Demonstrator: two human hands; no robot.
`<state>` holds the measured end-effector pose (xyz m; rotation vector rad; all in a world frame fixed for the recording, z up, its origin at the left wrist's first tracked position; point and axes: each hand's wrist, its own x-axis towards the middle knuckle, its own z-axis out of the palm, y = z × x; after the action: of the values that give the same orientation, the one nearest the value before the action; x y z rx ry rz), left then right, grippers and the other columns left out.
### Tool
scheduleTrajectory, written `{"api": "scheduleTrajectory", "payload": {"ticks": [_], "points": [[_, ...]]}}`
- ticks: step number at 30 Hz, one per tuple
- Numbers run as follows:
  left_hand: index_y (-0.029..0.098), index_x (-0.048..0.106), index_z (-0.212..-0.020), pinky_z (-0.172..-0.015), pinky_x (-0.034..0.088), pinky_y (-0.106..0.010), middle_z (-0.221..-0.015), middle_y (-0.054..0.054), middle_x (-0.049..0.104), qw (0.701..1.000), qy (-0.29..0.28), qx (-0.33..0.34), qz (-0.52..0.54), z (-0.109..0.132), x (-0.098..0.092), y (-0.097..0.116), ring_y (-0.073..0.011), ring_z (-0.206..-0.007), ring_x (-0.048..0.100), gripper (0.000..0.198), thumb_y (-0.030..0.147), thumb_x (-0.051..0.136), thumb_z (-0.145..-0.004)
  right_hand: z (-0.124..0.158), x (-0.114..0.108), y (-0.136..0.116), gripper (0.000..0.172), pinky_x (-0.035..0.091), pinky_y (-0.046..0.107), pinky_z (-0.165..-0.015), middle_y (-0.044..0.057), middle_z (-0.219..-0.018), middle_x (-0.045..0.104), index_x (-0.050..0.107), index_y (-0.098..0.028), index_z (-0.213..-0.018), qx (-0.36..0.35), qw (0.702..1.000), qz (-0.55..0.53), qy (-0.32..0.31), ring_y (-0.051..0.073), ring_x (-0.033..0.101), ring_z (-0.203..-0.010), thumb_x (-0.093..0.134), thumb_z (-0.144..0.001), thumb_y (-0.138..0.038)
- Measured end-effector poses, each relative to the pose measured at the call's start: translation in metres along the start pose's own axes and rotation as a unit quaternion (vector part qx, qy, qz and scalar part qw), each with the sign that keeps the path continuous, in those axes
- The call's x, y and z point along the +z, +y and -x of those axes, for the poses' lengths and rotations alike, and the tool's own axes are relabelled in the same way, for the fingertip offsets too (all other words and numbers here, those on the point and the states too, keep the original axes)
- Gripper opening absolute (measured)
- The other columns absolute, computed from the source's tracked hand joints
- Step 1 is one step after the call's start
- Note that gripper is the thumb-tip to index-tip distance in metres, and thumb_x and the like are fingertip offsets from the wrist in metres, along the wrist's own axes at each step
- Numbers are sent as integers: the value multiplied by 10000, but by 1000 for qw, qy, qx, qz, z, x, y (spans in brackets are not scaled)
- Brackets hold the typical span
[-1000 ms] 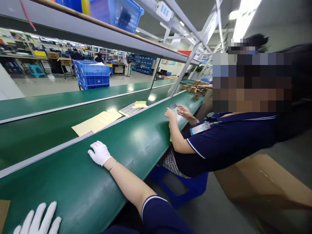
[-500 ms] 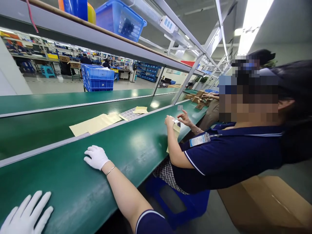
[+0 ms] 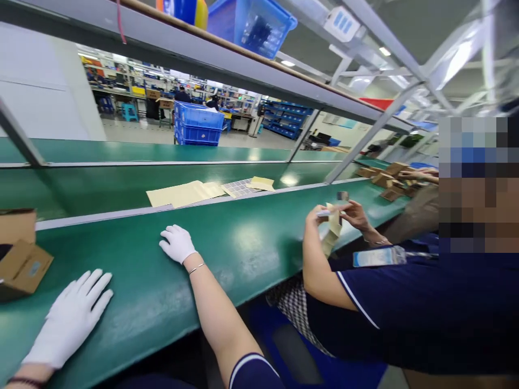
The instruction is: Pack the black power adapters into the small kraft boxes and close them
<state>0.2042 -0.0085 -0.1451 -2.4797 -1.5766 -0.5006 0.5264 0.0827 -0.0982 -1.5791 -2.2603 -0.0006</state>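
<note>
My left hand [image 3: 77, 310], in a white glove, lies flat on the green bench [image 3: 243, 237] with its fingers stretched out. It holds nothing. Just beyond it, at the left edge, stands an opened brown cardboard box [image 3: 24, 265]. My right hand [image 3: 177, 244], also gloved in white, rests on the bench, palm down, fingers slightly bent and apart, and nothing shows in it. Beyond my right hand, along the metal strip, lie pale yellow paper sheets [image 3: 184, 193] and a sheet of grey labels [image 3: 240, 188] partly under a smaller yellow piece.
To the right a co-worker's hands [image 3: 352, 215] handle a yellow label strip [image 3: 333, 229]. Several small cardboard boxes [image 3: 391, 175] lie farther along the bench. A shelf [image 3: 259, 75] with a blue basket [image 3: 251, 27] runs overhead, held by slanted metal posts.
The view has swung left, bringing the cardboard box and my whole left hand into sight. Both my hands stay on the bench. The co-worker's hands have come closer together around the strip.
</note>
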Motion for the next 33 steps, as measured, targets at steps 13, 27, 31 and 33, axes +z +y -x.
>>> {"api": "scheduleTrajectory", "payload": {"ticks": [13, 27, 31, 33], "points": [[180, 691, -1377, -1229, 396, -545, -1499, -143, 621, 996, -45, -76, -19, -3, -21, 36, -344, -1438, 540, 516, 445, 396, -1046, 2, 4, 5, 325, 421, 412, -1191, 108, -1410, 688, 750, -205, -1258, 4, 999, -31, -22, 271, 588, -1352, 570, -1008, -310], [187, 698, -1340, -1182, 417, -588, -1460, -183, 633, 998, -1, -58, 36, -30, -23, 70, -368, -1403, 549, 424, 377, 493, -1021, 8, -5, 2, 299, 481, 354, -1140, 83, -1330, 741, 789, -241, -1178, -28, 999, -15, -5, 227, 651, -1276, 585, -971, -315], [214, 662, -1352, -1246, 380, -519, -1551, -148, 552, 994, 69, -67, 49, -27, -59, 61, -298, -1485, 476, 394, 369, 546, -1009, 3, 13, 22, 420, 457, 526, -1169, 208, -1375, 696, 766, -128, -1237, -30, 998, -49, -7, 348, 606, -1351, 517, -979, -347], [213, 630, -1372, -1267, 342, -553, -1572, -151, 511, 973, 175, -148, 24, -19, -93, 29, -329, -1528, 413, 414, 395, 555, -1008, 0, 26, 31, 428, 472, 516, -1161, 175, -1372, 708, 771, -159, -1239, -37, 999, -33, 12, 349, 605, -1359, 511, -980, -381]]}}
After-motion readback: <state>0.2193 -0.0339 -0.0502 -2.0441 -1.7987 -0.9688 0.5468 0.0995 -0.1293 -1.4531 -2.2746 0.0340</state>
